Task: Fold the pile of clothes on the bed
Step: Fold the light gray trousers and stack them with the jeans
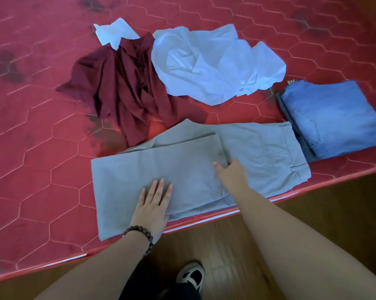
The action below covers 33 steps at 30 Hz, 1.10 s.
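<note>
A red mattress (41,131) with a stitched hexagon pattern fills most of the view, and below its near edge there is a brown wooden floor (325,215). Dark stains are visible on the mattress in several places.

The grey trousers (182,167) lie flat at the near edge of the mattress, with the waistband to the right. The legs are already folded back over themselves toward the waist, so this garment seems to be in the middle of its folding. The left hand (152,206) lies flat on the left part of the folded legs, with the fingers straight and slightly apart, and it presses the cloth down. The right hand (232,172) rests at the edge of the folded layer near the middle. Its fingers are bent over that edge, but I cannot tell if they really pinch the cloth or only touch it.

To the right, just beside the waistband, the blue jeans (332,118) are folded into a neat packet, so I judge this piece as finished. Further back, the maroon garment (126,87) and the light blue shirt (213,63) are both crumpled and touch each other. A small white cloth (115,32) lies partly under the maroon one.

In my judgement, one piece is done, one is half done, and at least three wait.
</note>
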{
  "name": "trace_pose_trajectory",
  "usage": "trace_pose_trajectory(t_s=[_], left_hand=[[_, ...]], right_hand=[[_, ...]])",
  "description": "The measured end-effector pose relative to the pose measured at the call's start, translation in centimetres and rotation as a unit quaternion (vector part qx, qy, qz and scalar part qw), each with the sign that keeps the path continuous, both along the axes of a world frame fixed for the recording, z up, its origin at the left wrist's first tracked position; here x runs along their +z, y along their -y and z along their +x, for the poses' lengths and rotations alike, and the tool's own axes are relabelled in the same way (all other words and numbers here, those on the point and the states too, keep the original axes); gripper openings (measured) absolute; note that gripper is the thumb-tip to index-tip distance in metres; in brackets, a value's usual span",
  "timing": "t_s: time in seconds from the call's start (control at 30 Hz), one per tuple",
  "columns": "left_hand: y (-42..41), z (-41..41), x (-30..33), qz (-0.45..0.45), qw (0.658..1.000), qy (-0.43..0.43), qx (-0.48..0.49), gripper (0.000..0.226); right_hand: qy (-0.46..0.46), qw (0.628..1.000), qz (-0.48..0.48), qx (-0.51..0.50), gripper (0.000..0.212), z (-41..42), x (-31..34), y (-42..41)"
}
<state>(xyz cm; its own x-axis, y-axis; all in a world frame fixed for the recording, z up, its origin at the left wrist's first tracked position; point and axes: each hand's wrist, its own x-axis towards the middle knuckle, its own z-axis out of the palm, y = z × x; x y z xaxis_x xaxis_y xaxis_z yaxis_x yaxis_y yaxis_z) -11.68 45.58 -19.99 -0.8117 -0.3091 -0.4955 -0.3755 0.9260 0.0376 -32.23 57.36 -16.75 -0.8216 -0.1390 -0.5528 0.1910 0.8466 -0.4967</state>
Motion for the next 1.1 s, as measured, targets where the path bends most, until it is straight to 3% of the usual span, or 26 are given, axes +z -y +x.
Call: trace_pose_trajectory(t_s=[0.1,0.23,0.33,0.43,0.57,0.63,0.97,1.1], left_hand=[[-0.7,-0.4,-1.2,0.003,0.999,-0.044,-0.02,0.076],[-1.7,-1.2,-1.9,0.023,0.997,-0.07,-0.019,0.067],[-2.2,-2.9,-2.1,0.03,0.996,-0.074,-0.033,0.078],[-2.8,-5.6,-1.7,0.043,0.995,-0.073,-0.05,0.095],[-4.3,-8.0,0.3,0.082,0.991,-0.081,-0.075,0.068],[-4.9,-8.7,1.2,0.09,0.992,-0.048,-0.079,0.066],[-8.8,-11.6,-0.4,0.051,0.995,-0.03,0.074,0.066],[-10.4,-12.1,-1.0,0.021,0.986,-0.075,0.145,0.074]], right_hand=[[0.003,1.0,0.025,0.003,0.052,-1.1,-0.4,0.8],[-0.04,0.997,0.028,0.063,0.022,-1.2,-1.2,0.6],[-0.079,0.988,0.034,0.132,0.016,-1.5,-0.9,-0.2],[-0.086,0.988,0.023,0.126,0.015,-2.9,0.0,-1.8],[-0.071,0.993,0.054,0.082,0.015,-5.8,2.1,-5.6],[-0.071,0.992,0.082,0.062,0.019,-7.3,3.1,-7.8],[-0.06,0.987,-0.006,0.148,0.023,-11.7,2.6,-11.2],[-0.133,0.969,0.007,0.206,0.022,-13.9,3.0,-12.7]])
